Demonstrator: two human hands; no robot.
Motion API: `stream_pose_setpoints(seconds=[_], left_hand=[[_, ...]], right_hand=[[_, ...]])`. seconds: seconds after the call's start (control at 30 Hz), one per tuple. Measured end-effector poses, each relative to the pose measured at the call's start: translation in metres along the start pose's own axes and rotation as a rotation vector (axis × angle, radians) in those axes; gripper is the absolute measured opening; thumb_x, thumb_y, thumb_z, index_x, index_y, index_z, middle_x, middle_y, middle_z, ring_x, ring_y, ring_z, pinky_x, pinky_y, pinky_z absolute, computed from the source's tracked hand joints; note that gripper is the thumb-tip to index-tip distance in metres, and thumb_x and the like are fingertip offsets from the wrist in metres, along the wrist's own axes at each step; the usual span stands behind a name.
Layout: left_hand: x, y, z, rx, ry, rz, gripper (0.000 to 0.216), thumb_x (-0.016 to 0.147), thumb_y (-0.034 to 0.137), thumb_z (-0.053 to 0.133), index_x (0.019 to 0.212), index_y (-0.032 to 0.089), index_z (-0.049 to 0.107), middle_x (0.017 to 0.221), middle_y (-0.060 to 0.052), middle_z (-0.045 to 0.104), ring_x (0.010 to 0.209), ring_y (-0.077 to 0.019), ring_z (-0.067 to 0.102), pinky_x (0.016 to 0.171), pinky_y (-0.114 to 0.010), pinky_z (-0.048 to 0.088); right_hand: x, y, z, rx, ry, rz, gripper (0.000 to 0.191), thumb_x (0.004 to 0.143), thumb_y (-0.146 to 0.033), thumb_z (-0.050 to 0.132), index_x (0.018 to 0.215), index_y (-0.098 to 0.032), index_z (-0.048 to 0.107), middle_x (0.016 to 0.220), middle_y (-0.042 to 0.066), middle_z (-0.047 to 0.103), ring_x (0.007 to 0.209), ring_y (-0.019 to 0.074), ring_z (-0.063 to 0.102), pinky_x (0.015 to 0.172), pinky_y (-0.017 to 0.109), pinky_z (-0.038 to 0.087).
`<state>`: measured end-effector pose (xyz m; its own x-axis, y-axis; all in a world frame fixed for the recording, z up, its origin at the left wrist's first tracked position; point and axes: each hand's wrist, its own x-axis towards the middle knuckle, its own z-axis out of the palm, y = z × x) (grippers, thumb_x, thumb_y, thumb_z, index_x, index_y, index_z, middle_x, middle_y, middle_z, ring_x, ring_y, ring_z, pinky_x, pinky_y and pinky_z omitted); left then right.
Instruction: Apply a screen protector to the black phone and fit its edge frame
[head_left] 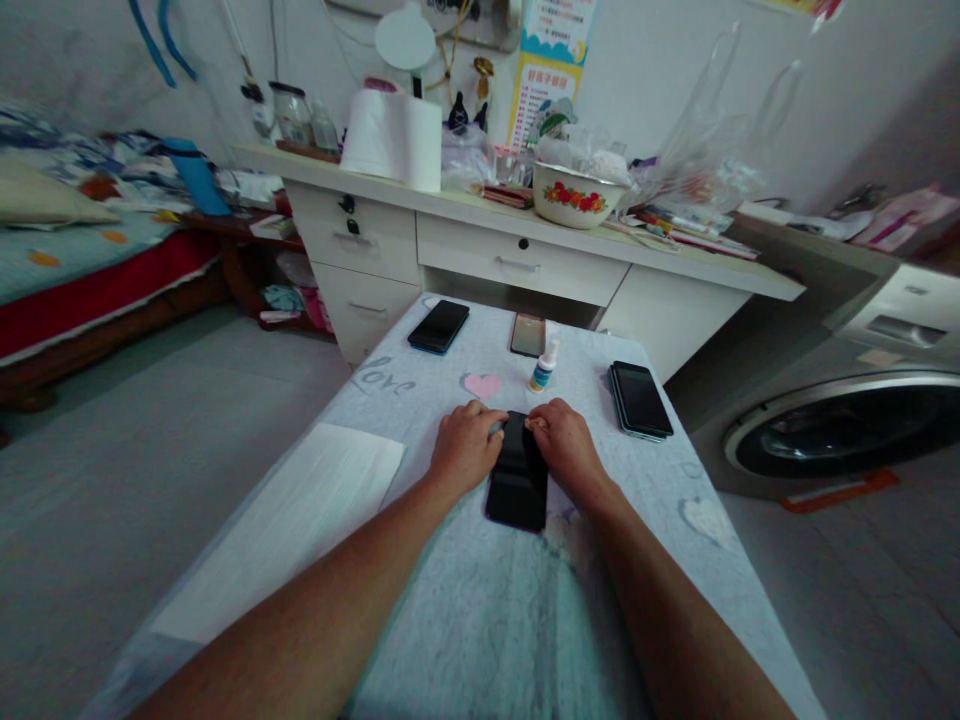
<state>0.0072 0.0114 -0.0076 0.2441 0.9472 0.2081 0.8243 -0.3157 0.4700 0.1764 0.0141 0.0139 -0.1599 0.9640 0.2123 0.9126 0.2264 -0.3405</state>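
Phone (516, 490), black, screen up, lies on the cloth-covered table (457, 620), closer to the head cam than the spray bottle (543, 368). I see the left hand (466, 442) curled at its upper left edge, right hand (568, 445) curled at its upper right. Fingertips partly hidden; can't tell from my feed whether either hand grips or just rests. Frame's bottom edge cuts both forearms.

Beyond the bottle: tan-rimmed slab (528, 335), can't tell phone or case. Right of it: device stack (641, 400), lower layer mostly covered. Farther left: second black phone (439, 326).

Text: bottle label too small for me to read. Tablecloth lettering (384, 378) left of bottle reads "Love". Wall poster (551, 85) beyond bottle: Chinese, heading starts 好孩子, small lines blurred.
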Motion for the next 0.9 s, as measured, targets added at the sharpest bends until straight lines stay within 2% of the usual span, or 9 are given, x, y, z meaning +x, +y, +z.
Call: stream_pose_setpoints(seconds=[0.17,0.57,0.9], left_hand=[[0.000,0.001,-0.001,0.007,-0.026,-0.022,0.031,0.087,0.024,0.054,0.115,0.030,0.065,0.108,-0.004,0.061,0.103,-0.0214,0.055,0.090,-0.034,0.040],[0.001,0.000,-0.001,-0.005,0.000,0.004,0.030,0.086,0.023,0.056,0.113,0.029,0.066,0.105,-0.004,0.061,0.100,-0.0213,0.056,0.089,-0.034,0.040],[0.000,0.000,0.000,0.015,0.008,0.015,0.030,0.086,0.024,0.055,0.113,0.029,0.065,0.104,-0.004,0.061,0.100,-0.0216,0.056,0.087,-0.034,0.040]], right_hand=[[0.000,0.002,0.001,-0.015,0.009,0.018,0.019,0.089,-0.016,0.051,0.090,-0.016,0.070,0.088,0.005,0.061,0.079,0.0135,0.056,0.074,0.023,0.037],[-0.003,-0.008,-0.001,-0.003,-0.029,-0.032,0.019,0.089,-0.013,0.049,0.091,-0.016,0.069,0.090,0.005,0.060,0.083,0.0138,0.056,0.076,0.023,0.038],[-0.001,-0.005,0.003,0.003,0.023,0.008,0.018,0.089,-0.017,0.052,0.090,-0.017,0.070,0.088,0.005,0.061,0.078,0.0140,0.056,0.072,0.023,0.037]])
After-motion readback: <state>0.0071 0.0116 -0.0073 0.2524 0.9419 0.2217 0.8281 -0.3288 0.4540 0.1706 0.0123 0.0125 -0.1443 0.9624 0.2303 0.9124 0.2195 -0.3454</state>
